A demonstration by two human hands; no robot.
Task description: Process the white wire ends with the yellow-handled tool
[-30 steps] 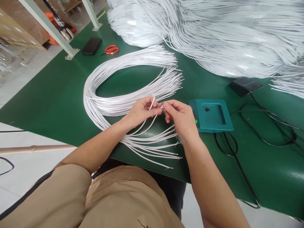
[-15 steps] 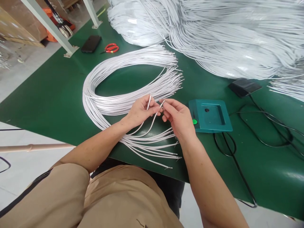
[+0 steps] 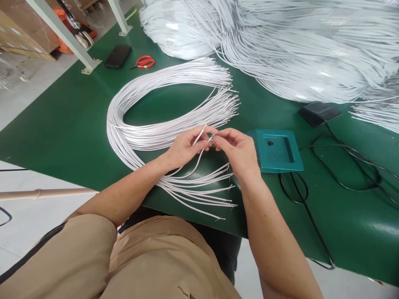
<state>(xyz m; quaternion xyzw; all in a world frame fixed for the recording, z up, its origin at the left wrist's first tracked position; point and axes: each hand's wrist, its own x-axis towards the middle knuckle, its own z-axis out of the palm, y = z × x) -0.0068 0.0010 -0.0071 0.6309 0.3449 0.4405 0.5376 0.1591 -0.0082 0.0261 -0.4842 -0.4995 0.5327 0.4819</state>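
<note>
Two white cables (image 3: pixel 199 157) rise from the bundle to my hands. My left hand (image 3: pixel 186 146) is closed, pinching one near its end between thumb and finger; the second cable's end sticks up past the fingers. Fingertips of my right hand (image 3: pixel 238 149) are closed on the tip of the pinched cable, close to my left thumb. The exact tip is partly hidden by the fingers. Below them, several loose cable ends (image 3: pixel 215 192) with thin bare wires fan out on the green table (image 3: pixel 62 124). Behind lies the curved bundle of white cables (image 3: pixel 116 120).
A teal device (image 3: pixel 297 151) with a square recess stands right of my hands. Black cords (image 3: pixel 314 224) and a black box (image 3: pixel 319 114) lie further right. Red-handled scissors (image 3: pixel 145 62) and a black case (image 3: pixel 117 56) are at the back left. A big cable heap (image 3: pixel 296 54) covers the back.
The free cable end by my left hand has tilted to the right. My right hand has shifted slightly right and now covers the device's green button. The view has moved a little.
</note>
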